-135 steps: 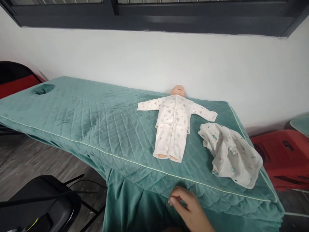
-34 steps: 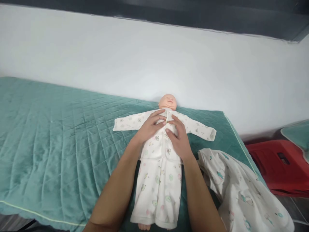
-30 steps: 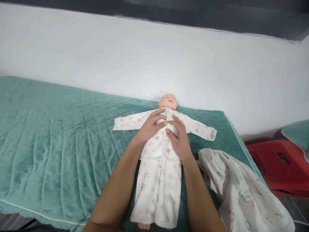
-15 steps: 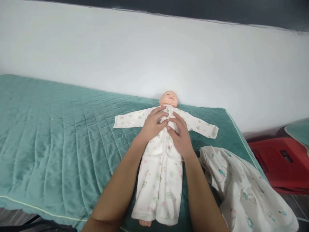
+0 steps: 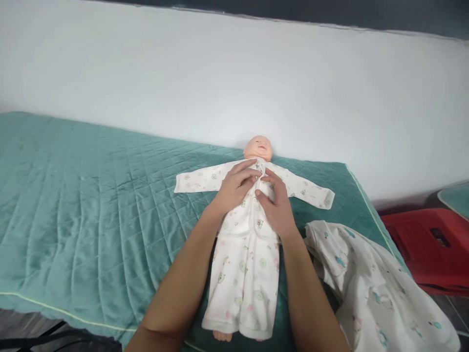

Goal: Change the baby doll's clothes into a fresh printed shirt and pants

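Observation:
A baby doll (image 5: 258, 147) lies on its back, its head close to the wall and its toes showing below the trouser hems. It wears a white printed baby shirt (image 5: 240, 210) with both sleeves stretched out sideways, and matching trousers (image 5: 242, 283). On the chest, my left hand (image 5: 236, 188) has its fingers bent at the shirt's front edge just under the collar. Facing it, my right hand (image 5: 274, 203) is closed with curled fingers on the other front edge. The small bit of cloth between the fingertips is partly hidden.
A green quilted cover (image 5: 98, 210) lies under the doll. White printed cloth (image 5: 377, 293) is heaped to the right, by my right forearm. Beyond the bed's right edge stands a red plastic object (image 5: 428, 249). The white wall (image 5: 220, 78) rises behind the doll's head.
The right fingers have curled more on the shirt front, and the left fingers have shifted slightly at the collar. The whole view has moved a little; the doll lies as before.

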Demonstrator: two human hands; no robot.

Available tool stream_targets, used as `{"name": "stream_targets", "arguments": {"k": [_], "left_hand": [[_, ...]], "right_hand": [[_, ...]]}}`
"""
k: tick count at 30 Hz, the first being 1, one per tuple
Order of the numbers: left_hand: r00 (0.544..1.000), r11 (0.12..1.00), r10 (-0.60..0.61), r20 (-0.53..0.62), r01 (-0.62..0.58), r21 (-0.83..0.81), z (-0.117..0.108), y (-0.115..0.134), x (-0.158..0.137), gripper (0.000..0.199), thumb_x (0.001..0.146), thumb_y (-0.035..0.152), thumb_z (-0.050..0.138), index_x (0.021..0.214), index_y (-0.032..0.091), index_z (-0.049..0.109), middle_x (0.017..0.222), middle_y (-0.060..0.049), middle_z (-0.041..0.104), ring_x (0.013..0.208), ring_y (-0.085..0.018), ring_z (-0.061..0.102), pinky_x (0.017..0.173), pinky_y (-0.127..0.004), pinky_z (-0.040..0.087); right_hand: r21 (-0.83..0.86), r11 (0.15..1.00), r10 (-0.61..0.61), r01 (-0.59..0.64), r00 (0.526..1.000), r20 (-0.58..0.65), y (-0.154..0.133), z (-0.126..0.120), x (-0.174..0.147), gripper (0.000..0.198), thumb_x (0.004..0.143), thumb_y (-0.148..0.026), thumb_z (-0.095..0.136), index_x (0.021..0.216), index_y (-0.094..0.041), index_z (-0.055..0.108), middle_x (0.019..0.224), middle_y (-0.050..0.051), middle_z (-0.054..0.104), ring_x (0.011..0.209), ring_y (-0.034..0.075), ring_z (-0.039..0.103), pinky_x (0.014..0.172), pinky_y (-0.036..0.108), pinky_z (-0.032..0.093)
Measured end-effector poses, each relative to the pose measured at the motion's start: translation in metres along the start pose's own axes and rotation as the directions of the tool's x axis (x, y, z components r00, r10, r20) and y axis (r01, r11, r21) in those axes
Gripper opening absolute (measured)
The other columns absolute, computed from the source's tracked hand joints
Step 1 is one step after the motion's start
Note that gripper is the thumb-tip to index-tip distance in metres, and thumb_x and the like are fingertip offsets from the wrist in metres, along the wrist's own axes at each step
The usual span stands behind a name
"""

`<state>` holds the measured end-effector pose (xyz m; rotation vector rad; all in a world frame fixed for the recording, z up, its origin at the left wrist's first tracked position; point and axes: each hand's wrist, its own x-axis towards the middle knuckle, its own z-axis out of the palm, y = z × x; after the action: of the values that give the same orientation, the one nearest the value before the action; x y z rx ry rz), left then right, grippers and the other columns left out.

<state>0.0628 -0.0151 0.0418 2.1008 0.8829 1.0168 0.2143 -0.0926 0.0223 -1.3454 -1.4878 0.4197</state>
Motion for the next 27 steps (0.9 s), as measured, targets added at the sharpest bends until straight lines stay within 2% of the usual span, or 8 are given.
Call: {"name": "stream_targets", "arguments": {"k": [5, 9, 11, 16, 20, 27], "left_hand": [[1.0, 0.999, -0.026, 0.01, 0.027, -0.044, 0.0, 0.003, 0.0, 0.025, 0.093, 0.027, 0.052, 0.111, 0.026, 0.07, 0.153, -0.003, 0.05, 0.144, -0.021, 0.043, 0.113, -0.039, 0.045], [1.0, 1.0, 0.002, -0.002, -0.002, -0.015, 0.0, 0.007, -0.007, 0.016, 0.09, 0.023, 0.055, 0.097, 0.024, 0.069, 0.149, -0.003, 0.053, 0.142, -0.022, 0.045, 0.121, -0.043, 0.036], [0.999, 0.999, 0.034, 0.007, -0.035, 0.016, 0.0, 0.007, -0.015, 0.015, 0.088, 0.021, 0.056, 0.092, 0.024, 0.07, 0.148, -0.003, 0.055, 0.142, -0.022, 0.045, 0.122, -0.044, 0.033], [0.996, 0.995, 0.084, 0.024, -0.085, 0.055, 0.0, 0.007, -0.033, 0.016, 0.092, 0.024, 0.054, 0.092, 0.025, 0.071, 0.149, -0.001, 0.055, 0.147, -0.021, 0.037, 0.125, -0.047, 0.028], [0.995, 0.995, 0.092, 0.047, -0.094, 0.036, -0.002, 0.008, -0.04, 0.017, 0.093, 0.025, 0.054, 0.094, 0.025, 0.071, 0.151, -0.001, 0.053, 0.15, -0.021, 0.034, 0.126, -0.048, 0.027], [0.992, 0.998, 0.061, 0.112, -0.061, -0.005, -0.008, 0.008, -0.044, 0.018, 0.092, 0.026, 0.058, 0.104, 0.028, 0.072, 0.156, 0.002, 0.047, 0.154, -0.023, 0.027, 0.127, -0.05, 0.022]], "right_hand": [[0.059, 0.998, 0.012, -0.011, 1.0, -0.008, 0.001, -0.001, 0.001, 0.029, 0.09, -0.031, 0.063, 0.119, -0.028, 0.056, 0.15, 0.006, 0.051, 0.142, 0.024, 0.043, 0.121, 0.051, 0.03], [0.237, 0.966, 0.102, -0.105, 0.994, 0.023, 0.005, -0.004, 0.003, 0.026, 0.091, -0.034, 0.061, 0.116, -0.028, 0.057, 0.152, 0.004, 0.05, 0.145, 0.023, 0.042, 0.12, 0.048, 0.036], [0.268, 0.958, 0.096, -0.104, 0.994, 0.043, 0.007, -0.006, 0.004, 0.028, 0.089, -0.034, 0.063, 0.116, -0.028, 0.057, 0.153, 0.004, 0.049, 0.146, 0.022, 0.041, 0.121, 0.047, 0.035], [0.209, 0.978, 0.011, -0.03, 0.996, 0.088, 0.008, -0.009, 0.002, 0.038, 0.087, -0.037, 0.068, 0.122, -0.028, 0.056, 0.156, 0.005, 0.045, 0.148, 0.023, 0.037, 0.126, 0.049, 0.026], [0.196, 0.981, -0.034, 0.014, 0.995, 0.095, 0.009, -0.011, -0.006, 0.05, 0.088, -0.041, 0.068, 0.133, -0.029, 0.051, 0.158, 0.006, 0.041, 0.15, 0.023, 0.034, 0.127, 0.048, 0.024], [0.12, 0.992, -0.053, 0.04, 0.992, 0.115, 0.012, -0.013, -0.014, 0.054, 0.089, -0.046, 0.067, 0.137, -0.031, 0.049, 0.161, 0.005, 0.037, 0.152, 0.024, 0.031, 0.127, 0.051, 0.023]]}}
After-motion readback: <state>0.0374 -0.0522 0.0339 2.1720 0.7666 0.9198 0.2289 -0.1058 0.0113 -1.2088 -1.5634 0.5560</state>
